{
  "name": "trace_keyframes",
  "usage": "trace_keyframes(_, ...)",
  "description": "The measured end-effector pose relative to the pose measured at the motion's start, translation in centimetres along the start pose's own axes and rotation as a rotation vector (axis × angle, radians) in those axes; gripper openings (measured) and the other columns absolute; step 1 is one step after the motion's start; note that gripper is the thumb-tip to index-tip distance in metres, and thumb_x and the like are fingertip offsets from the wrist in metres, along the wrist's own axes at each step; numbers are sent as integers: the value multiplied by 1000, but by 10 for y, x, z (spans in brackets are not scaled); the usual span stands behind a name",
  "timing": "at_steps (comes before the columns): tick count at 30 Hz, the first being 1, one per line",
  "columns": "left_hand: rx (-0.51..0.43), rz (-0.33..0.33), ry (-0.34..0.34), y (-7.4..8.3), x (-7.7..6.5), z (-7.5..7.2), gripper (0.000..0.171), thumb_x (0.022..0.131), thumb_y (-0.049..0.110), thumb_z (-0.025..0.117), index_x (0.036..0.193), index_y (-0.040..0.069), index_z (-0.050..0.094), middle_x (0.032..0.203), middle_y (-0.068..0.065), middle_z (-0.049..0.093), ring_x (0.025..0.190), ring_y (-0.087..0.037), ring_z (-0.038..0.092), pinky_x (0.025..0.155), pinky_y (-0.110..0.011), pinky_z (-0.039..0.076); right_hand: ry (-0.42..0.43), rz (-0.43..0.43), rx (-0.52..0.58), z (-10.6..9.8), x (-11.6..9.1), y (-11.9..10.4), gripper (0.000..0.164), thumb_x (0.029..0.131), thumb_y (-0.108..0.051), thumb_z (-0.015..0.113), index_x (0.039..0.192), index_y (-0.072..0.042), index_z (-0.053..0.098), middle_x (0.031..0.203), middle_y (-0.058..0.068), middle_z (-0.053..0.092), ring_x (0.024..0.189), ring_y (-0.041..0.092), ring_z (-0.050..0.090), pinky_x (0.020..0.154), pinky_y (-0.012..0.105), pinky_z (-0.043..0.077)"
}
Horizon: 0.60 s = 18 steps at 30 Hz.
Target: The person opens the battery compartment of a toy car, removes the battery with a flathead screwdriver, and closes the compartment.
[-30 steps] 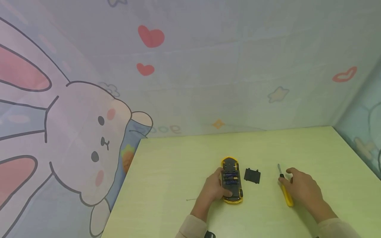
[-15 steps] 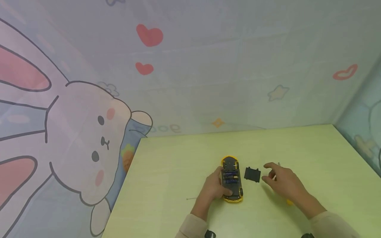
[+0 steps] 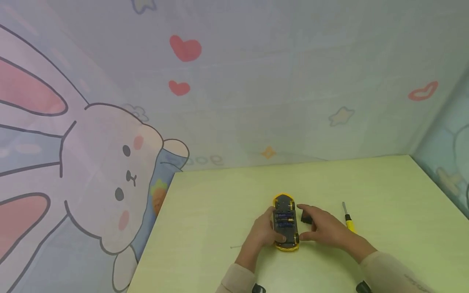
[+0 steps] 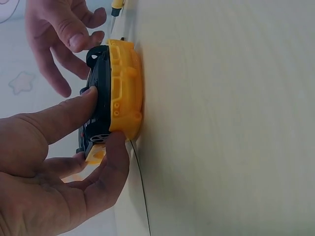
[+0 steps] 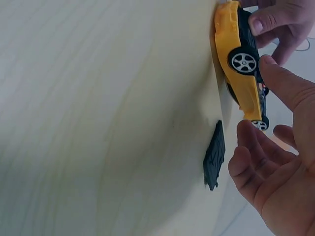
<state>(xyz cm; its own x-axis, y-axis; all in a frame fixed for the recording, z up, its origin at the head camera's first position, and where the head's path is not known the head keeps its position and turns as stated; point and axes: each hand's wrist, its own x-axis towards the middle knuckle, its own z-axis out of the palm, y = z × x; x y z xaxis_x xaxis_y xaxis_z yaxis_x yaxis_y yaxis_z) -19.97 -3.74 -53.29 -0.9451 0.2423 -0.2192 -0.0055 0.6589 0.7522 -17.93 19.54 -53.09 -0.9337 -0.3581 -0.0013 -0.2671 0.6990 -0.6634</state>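
Note:
A yellow toy car (image 3: 283,201) lies upside down on the table, its black underside facing up. Several batteries (image 3: 284,216) sit in its uncovered compartment. My left hand (image 3: 263,230) grips the car from the left, the thumb on the underside and fingers along the far side, as the left wrist view shows. Close to the car's right side is my right hand (image 3: 326,230), thumb and fingers spread with nothing between them; its thumb tip is right at a wheel (image 5: 243,62). The black battery cover (image 5: 214,155) lies on the table beneath that hand, partly hidden in the head view.
A yellow-handled screwdriver (image 3: 349,224) lies to the right, partly behind the right forearm. From the car a thin wire (image 4: 142,184) runs out to the left. Behind the pale table (image 3: 220,195) hangs a printed cloth (image 3: 256,101) with a rabbit and hearts.
My right hand has moved left from beside the screwdriver, past the battery cover, to the car's right side. The left hand and the car have stayed in place.

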Motion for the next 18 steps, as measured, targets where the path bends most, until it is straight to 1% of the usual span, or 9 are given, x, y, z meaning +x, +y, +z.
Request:
trace_keyframes(4, -1, -8, -5, 0, 0, 2, 100, 70, 6, 92, 156, 17, 41, 98, -4, 61, 85, -18, 56, 73, -37, 50, -7, 5, 10, 9, 2, 0, 98, 77, -39, 90, 155, -6, 39, 133, 17, 63, 72, 7, 52, 68, 27, 46)
trace_keyframes(10, -31, -12, 11, -1, -1, 5, 104, 70, 4, 92, 158, 12, 36, 96, -4, 62, 83, -17, 58, 72, -36, 51, -11, 30, 13, 21, 4, -2, 97, 78, -34, 90, 155, -2, 40, 130, 11, 62, 72, 8, 53, 67, 27, 46)
trace_keyframes(14, -61, -23, 30, -3, -2, 6, 96, 71, 3, 91, 152, 6, 40, 98, -7, 65, 83, -18, 60, 74, -37, 53, -2, 46, 5, 26, 5, -4, 98, 76, -30, 91, 154, 0, 41, 128, 10, 63, 72, 8, 53, 66, 27, 46)
trace_keyframes(17, -72, -1, 38, -3, -3, 7, 86, 73, 5, 88, 147, 3, 45, 98, -9, 67, 83, -20, 62, 75, -39, 55, 8, 61, -4, 27, 5, -4, 99, 74, -31, 92, 154, -1, 42, 126, 9, 64, 74, 9, 52, 66, 27, 46)
trace_keyframes(18, -66, 12, 43, -3, -3, 7, 84, 74, 7, 87, 147, 2, 45, 100, -10, 67, 85, -20, 62, 76, -40, 55, 10, 66, -7, 27, 6, -4, 99, 74, -32, 92, 154, -2, 42, 126, 8, 64, 74, 9, 53, 67, 27, 46)
